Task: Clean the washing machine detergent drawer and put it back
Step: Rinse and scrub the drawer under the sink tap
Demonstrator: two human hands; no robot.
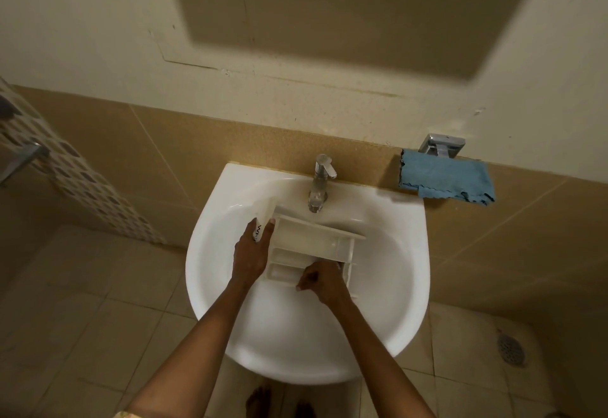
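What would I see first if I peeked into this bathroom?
First comes the big white sink in the middle, where the left hand holds one end of a white drawer and the right hand, fingers curled, is on its near side. Just behind the drawer stands a shiny tap. A bright blue cloth sits at the wall on the right.

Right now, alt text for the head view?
Over a white ceramic sink, the left grip holds a white plastic detergent drawer by its front panel while the right grip, fingers curled, rests in a compartment. A chrome tap stands behind; a blue cloth lies on a wall holder.
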